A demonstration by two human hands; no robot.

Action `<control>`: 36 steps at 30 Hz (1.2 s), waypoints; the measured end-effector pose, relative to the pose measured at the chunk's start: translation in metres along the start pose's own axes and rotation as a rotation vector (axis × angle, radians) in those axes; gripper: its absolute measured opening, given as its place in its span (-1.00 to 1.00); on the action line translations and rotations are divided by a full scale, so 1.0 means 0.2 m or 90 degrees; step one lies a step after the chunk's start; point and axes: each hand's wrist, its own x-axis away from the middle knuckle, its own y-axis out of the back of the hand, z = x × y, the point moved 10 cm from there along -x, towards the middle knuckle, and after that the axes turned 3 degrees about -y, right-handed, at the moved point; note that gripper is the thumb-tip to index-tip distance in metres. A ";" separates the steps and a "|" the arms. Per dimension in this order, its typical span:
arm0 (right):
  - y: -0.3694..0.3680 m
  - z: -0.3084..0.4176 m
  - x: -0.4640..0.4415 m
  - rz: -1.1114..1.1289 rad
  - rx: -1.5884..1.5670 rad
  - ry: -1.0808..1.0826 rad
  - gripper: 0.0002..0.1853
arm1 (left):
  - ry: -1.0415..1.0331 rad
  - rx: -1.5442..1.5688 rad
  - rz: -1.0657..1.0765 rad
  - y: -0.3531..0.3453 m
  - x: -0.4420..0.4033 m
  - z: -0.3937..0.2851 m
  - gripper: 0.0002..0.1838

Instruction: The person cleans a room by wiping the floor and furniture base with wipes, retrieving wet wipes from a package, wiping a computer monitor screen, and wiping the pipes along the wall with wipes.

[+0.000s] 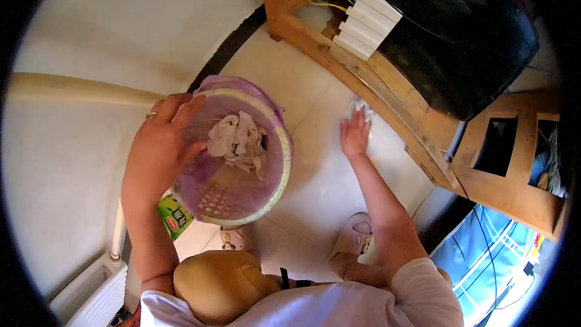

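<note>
My left hand, with a ring on one finger, grips the left rim of a round waste basket lined with a thin purple bag. Crumpled tissues lie inside it. My right hand reaches down to the tiled floor, its fingers on a crumpled white tissue beside the wooden furniture edge. Whether those fingers close round the tissue is hard to see.
Wooden furniture runs along the upper right, bearing a white device with cables. A green packet stands below the basket. A white radiator is at lower left. Pink shoes are on the floor.
</note>
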 end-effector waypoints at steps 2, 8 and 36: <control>0.02 0.19 -0.02 0.008 0.126 0.105 -0.38 | 0.014 -0.055 -0.030 -0.04 -0.03 0.04 -0.32; 0.10 0.30 -0.33 -0.076 -0.100 0.005 -0.49 | 0.102 -0.149 -0.093 -0.17 -0.08 0.19 -0.21; -0.16 1.04 -0.55 0.306 -0.140 0.494 -0.69 | -0.039 0.096 0.228 -0.54 -0.07 -0.12 -0.66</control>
